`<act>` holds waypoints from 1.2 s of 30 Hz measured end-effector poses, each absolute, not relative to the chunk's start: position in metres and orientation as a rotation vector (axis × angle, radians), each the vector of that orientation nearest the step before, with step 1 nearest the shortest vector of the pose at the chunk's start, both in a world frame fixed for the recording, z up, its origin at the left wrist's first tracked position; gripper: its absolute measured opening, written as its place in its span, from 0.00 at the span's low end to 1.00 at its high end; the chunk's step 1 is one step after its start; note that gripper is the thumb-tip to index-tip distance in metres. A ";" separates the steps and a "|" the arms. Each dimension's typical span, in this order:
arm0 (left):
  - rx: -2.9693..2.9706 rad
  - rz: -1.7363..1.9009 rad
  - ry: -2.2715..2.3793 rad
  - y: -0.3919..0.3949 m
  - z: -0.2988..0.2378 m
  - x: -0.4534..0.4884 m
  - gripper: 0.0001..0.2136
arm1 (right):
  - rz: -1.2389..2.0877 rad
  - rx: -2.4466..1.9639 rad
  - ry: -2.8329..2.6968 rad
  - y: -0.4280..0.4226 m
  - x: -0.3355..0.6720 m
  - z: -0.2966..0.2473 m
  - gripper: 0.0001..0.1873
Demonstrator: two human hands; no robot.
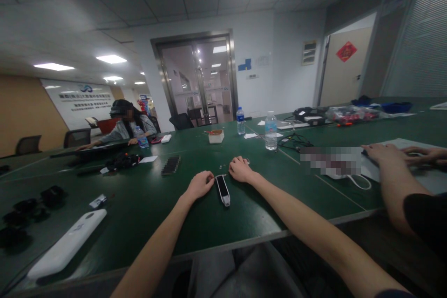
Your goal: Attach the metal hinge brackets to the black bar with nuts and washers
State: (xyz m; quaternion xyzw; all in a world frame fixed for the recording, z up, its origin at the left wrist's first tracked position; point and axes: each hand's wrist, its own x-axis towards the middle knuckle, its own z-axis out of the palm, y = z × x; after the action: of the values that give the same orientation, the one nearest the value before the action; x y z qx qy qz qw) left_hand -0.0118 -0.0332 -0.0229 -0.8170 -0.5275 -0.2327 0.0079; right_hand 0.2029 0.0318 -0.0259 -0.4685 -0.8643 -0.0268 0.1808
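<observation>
Between my hands on the green table lies a slim white pen-shaped device [222, 191] with a long dark screen, its narrow end toward me. Just left of its far end rests my left hand [200, 185], fingers curled together. A small dark spot shows at those fingertips, too small to name. To the right of the device, my right hand [240, 169] lies palm down on the tabletop, fingers bent and slightly apart. Tiny bits [222, 166] are scattered between the two hands. Something small and shiny peeks out beside the right hand, mostly hidden.
Ahead stand a small box [216, 137] and two water bottles, the nearer one [270, 131] to the right. A dark phone-like slab [171, 165] and a long white case [68, 243] are on the left. A neighbour's arms [394, 172] reach in at right; another person sits far left.
</observation>
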 end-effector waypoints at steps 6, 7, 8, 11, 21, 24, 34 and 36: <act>-2.553 -0.746 -1.642 -0.034 -0.022 -0.011 0.06 | -0.085 -1.309 -2.396 0.031 0.204 -0.026 0.15; -2.549 -0.751 -1.644 -0.034 -0.022 -0.011 0.06 | -0.083 -1.306 -2.383 0.031 0.203 -0.026 0.15; -2.544 -0.758 -1.645 -0.034 -0.022 -0.011 0.05 | -0.081 -1.300 -2.370 0.031 0.203 -0.025 0.15; -2.519 -0.799 -1.645 -0.033 -0.022 -0.011 0.04 | -0.067 -1.250 -2.345 0.029 0.202 -0.023 0.14; -2.521 -0.990 -1.506 -0.037 -0.014 -0.007 0.07 | 0.055 -0.922 -2.335 0.009 0.184 -0.015 0.10; -2.532 -1.025 -1.470 -0.038 -0.014 -0.005 0.05 | 0.108 -0.859 -2.328 0.005 0.181 -0.014 0.10; -2.532 -1.097 -1.425 -0.040 -0.013 -0.003 0.06 | 0.205 -0.757 -2.315 0.004 0.184 -0.015 0.09; -2.532 -1.104 -1.420 -0.041 -0.012 -0.003 0.06 | 0.200 -0.754 -2.316 0.004 0.184 -0.014 0.09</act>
State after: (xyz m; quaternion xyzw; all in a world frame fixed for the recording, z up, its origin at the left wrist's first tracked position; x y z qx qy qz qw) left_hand -0.0026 -0.0406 -0.0119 -0.8152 -0.4570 -0.3555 0.0178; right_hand 0.1836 0.0045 -0.0145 -0.2900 -0.8907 0.0771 0.3416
